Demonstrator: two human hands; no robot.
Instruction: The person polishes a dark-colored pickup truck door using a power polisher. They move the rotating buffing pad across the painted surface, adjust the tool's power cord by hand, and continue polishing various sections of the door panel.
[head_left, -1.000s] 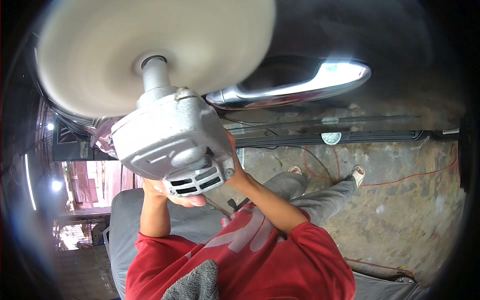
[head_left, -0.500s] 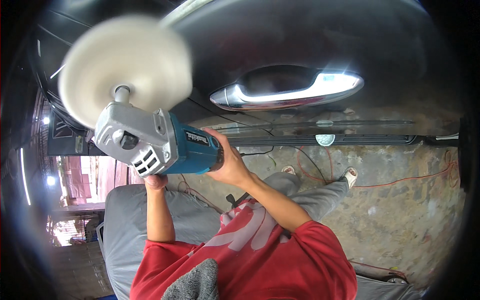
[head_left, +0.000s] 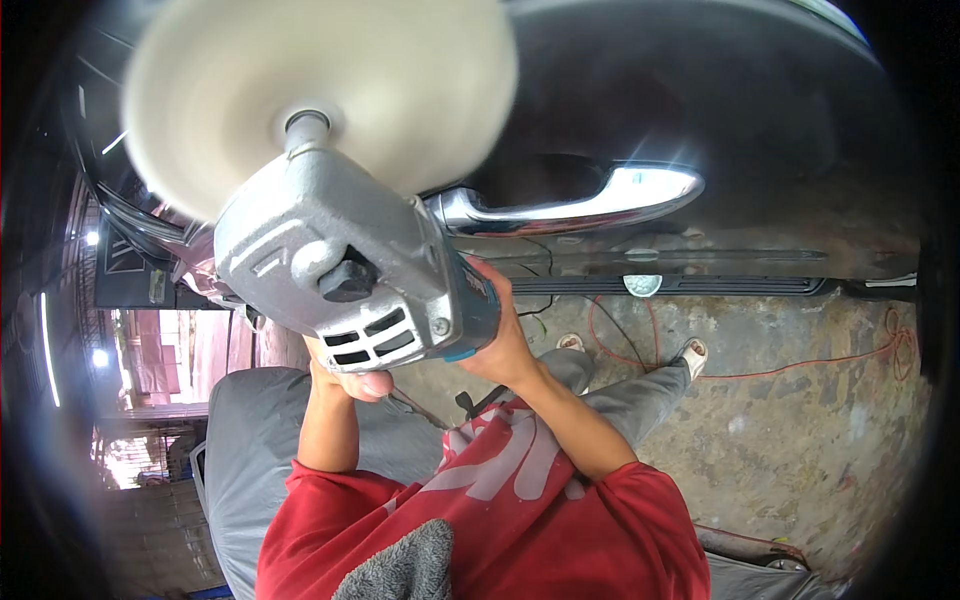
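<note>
Chrome door handle [head_left: 575, 215] near pad [head_left: 320, 65]; red cord [head_left: 740, 377] on floor [head_left: 760, 460]; left hand [head_left: 348, 380], right hand [head_left: 507, 335] partly hidden, grip holding polisher [head_left: 335, 240].

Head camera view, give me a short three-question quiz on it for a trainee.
1. True or false: the right hand grips the power polisher.
2. What colour is the polisher's round pad? A black, B cream, C green.
3. Fill in the blank: a textured grey ____ lies against the red shirt.

Key: 1 true, around its body; 2 B; 3 cloth.
</note>
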